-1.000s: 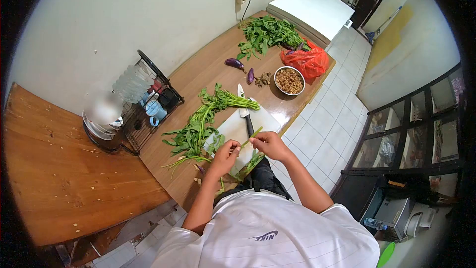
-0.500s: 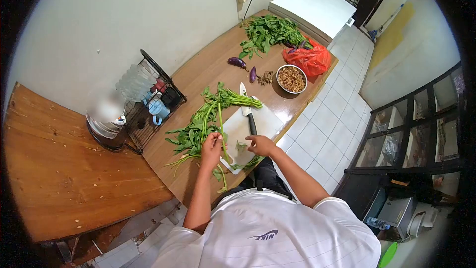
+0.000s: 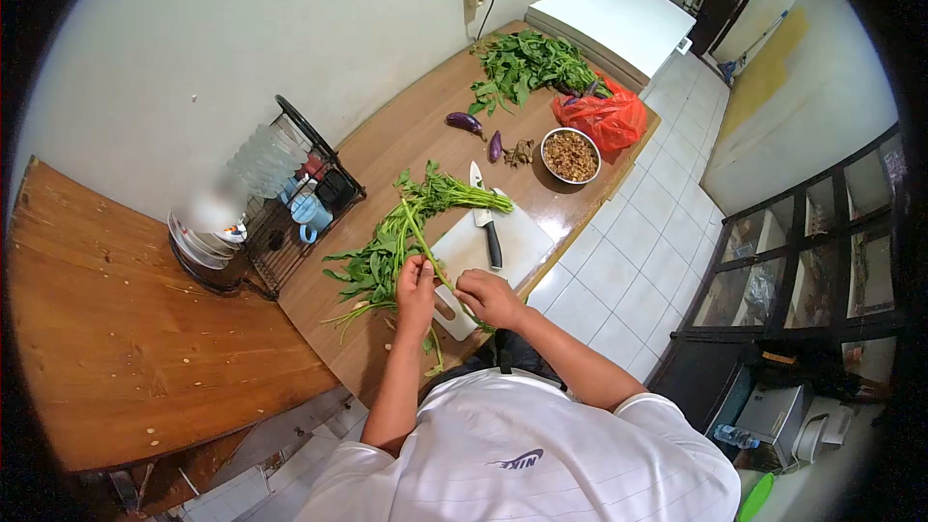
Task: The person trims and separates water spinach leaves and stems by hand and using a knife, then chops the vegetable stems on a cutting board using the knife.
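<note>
A long green stem (image 3: 417, 230) of leafy greens slants across the near end of the white cutting board (image 3: 527, 244). My left hand (image 3: 416, 285) is closed around its middle. Lower along the same stem, my right hand (image 3: 490, 298) pinches it, fingers bent inward; leaves poke out below that hand. On the board, a knife (image 3: 490, 237) with a black handle lies with its blade pointing away from me. Left of the board spreads a pile of leafy greens (image 3: 372, 261), and a bundle of cut stems (image 3: 474, 195) rests over the board's far edge.
Farther along the table are two purple eggplants (image 3: 464, 122), a bowl of brown chopped food (image 3: 570, 157), a red plastic bag (image 3: 609, 121) and more leafy greens (image 3: 536, 63). A dish rack (image 3: 300, 203) with cups stands at the left by the wall.
My right hand has closed on the stem's lower part, where its fingers were apart over a leaf. The stem now tilts more, its top end shifted left.
</note>
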A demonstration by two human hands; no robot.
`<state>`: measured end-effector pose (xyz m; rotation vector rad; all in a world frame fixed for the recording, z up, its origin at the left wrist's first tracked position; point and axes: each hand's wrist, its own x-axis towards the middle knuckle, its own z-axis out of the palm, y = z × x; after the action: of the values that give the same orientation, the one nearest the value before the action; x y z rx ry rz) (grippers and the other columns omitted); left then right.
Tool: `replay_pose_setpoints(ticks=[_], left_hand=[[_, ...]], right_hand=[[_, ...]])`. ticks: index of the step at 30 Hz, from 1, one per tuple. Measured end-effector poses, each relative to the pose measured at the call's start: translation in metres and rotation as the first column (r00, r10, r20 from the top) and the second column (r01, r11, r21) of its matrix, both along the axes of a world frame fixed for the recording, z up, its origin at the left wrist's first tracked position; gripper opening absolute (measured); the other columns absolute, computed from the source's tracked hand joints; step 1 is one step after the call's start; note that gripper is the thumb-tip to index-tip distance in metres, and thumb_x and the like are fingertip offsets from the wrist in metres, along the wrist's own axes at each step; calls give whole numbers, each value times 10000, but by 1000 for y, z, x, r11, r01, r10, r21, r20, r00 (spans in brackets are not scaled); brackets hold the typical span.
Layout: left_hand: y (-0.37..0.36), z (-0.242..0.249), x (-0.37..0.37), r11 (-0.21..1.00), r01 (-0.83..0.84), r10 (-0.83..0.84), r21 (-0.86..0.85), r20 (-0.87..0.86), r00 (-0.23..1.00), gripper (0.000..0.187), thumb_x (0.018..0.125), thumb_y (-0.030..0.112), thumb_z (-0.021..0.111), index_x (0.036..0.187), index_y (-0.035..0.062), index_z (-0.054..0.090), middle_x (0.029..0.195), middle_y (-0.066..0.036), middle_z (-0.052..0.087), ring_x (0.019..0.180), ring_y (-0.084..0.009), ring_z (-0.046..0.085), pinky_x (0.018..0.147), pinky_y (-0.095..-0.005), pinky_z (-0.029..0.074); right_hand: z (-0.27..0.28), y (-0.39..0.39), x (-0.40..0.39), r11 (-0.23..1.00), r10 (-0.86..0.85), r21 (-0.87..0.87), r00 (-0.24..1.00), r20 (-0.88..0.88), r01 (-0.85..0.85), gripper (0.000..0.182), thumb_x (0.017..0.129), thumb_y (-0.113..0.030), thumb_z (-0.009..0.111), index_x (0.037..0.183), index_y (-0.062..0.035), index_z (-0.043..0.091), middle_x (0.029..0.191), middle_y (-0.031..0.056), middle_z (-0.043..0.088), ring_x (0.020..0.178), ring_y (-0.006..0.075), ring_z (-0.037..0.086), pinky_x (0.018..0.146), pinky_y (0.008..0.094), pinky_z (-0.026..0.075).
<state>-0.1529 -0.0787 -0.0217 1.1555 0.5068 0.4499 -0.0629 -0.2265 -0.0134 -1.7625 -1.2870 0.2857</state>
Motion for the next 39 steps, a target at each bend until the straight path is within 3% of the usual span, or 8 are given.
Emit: replay_pose_setpoints(ticks=[3,7,9,13,21,31,36,39], left_hand=[[-3,2,-2,996,-88,88,3,-33,996,99,1055,137,492,1086,56,538,928,-25,590,759,-92,538,651,-259,460],[23,31,7,933,-327,350,-149,166,922,112,1059,149,485,1071,51,538,865,-26,543,793,-126,558,735,-292,505],[32,41,14,964,-237,254,-117,161,954,111,1062,149,478,1055,55,537,869,-33,559,792,-127,564,739,-299,509],[26,28,23,970,-152,176,-191,117,977,110,1062,155,479,1073,61,534,897,-46,592,800,-137,584,752,-314,525],[13,25,30,962,-145,166,-233,75,983,119,1064,184,485,1072,71,521,878,-20,547,781,-136,572,708,-307,524],[15,15,20,957,-232,248,-175,73,966,95,1067,174,472,1102,87,490,937,-28,539,792,-130,542,688,-308,494],[20,46,9,900,-424,435,-101,149,888,92,1068,150,455,1065,61,476,877,-30,512,756,-122,537,648,-301,501],[39,56,8,918,-389,396,-74,173,902,95,1066,151,460,1060,59,482,874,-31,513,754,-128,539,648,-307,508]], right_hand=[[-26,-8,4,1000,-25,11,996,-87,26,165,950,-138,597,843,-23,547,794,166,521,770,379,549,680,450,450],[-110,-25,19,915,-146,-399,973,-180,63,175,943,-240,615,936,-66,634,952,147,627,886,376,597,774,465,485],[-121,-20,17,924,-249,-293,968,27,246,238,938,-277,626,1124,-146,694,1067,134,663,982,364,586,893,466,473],[-67,2,14,983,-178,9,958,-224,185,384,926,-311,643,1288,-183,652,1176,130,666,1123,341,560,978,455,439],[-21,2,6,990,-36,-130,985,169,58,187,890,-258,684,913,-78,639,812,77,645,844,303,622,736,420,518],[-44,5,-9,985,-95,-135,988,120,111,110,899,-158,624,880,-62,573,795,133,608,809,376,614,694,481,499],[-96,-12,14,712,-193,-681,980,42,169,155,893,-207,630,942,-64,665,855,167,694,824,389,664,712,490,517],[-116,-20,22,804,-285,-561,956,-72,197,217,872,-270,629,958,-88,712,900,185,706,854,392,676,756,495,531]])
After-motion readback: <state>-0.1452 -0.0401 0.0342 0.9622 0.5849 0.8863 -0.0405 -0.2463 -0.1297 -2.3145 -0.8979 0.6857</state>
